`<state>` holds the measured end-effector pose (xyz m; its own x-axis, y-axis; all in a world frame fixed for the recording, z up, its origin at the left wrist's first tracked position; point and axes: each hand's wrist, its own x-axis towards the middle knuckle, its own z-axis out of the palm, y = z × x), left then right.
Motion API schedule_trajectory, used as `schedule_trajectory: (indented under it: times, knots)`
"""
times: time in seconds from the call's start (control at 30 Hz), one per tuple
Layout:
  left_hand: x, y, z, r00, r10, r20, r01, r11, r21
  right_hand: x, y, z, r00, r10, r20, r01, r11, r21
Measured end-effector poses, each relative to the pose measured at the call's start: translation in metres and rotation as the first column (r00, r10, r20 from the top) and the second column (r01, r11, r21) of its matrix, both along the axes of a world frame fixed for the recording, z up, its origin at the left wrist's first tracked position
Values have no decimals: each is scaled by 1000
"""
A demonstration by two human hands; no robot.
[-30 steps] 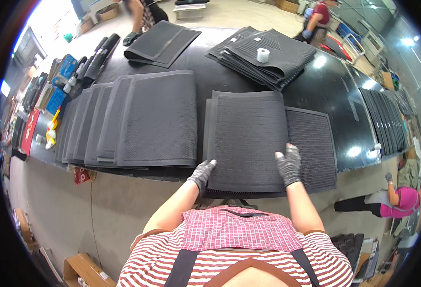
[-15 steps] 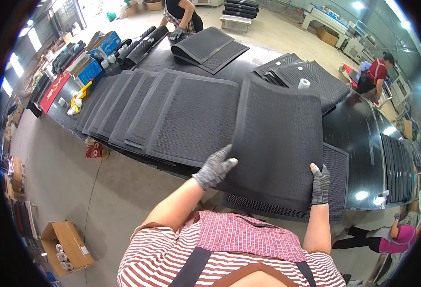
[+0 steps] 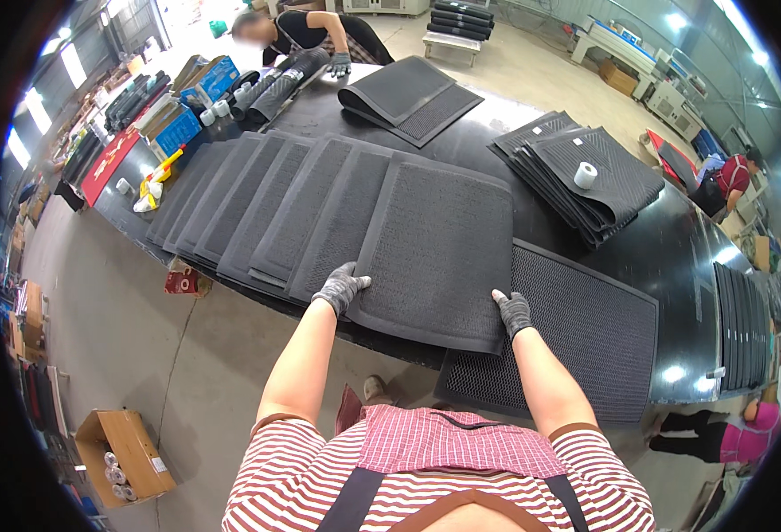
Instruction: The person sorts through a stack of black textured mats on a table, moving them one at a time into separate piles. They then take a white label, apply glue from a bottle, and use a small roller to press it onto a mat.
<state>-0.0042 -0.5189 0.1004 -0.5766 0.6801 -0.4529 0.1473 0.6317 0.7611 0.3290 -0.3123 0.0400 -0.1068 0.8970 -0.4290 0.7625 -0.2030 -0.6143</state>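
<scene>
A black textured floor mat (image 3: 435,253) lies nearly flat at the right end of an overlapping row of similar mats (image 3: 262,199). My left hand (image 3: 342,288) grips its near left edge, thumb on top. At its near right edge my right hand (image 3: 513,312) is closed on the border. Both hands wear grey gloves. To the right, partly under the held mat, another black mat (image 3: 585,328) with an open wavy pattern reaches past the table's front edge.
The dark table (image 3: 674,275) also carries a folded mat (image 3: 408,93), a mat stack (image 3: 577,164) topped by a white roll (image 3: 585,175), and rolled mats (image 3: 288,84). A co-worker (image 3: 320,35) leans over the far side. An open carton (image 3: 124,457) stands on the floor, lower left.
Both hands have brought the mat leftward and lowered it from a raised, curved position onto the row. More of the right-hand mat shows. The far co-worker has bent down toward the rolled mats.
</scene>
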Motion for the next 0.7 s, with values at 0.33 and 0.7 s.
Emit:
schedule_trajectory:
  times: [0.33,0.7]
  knots:
    - [10,11,23,926,-164,-341,149,986,-71,56,-6,8,952,33,-305,-16,998,59]
    - [174,31,17,295,-620,-727,691,664,-286,385,-156,-50,-66,-980,-186,854,41,-519]
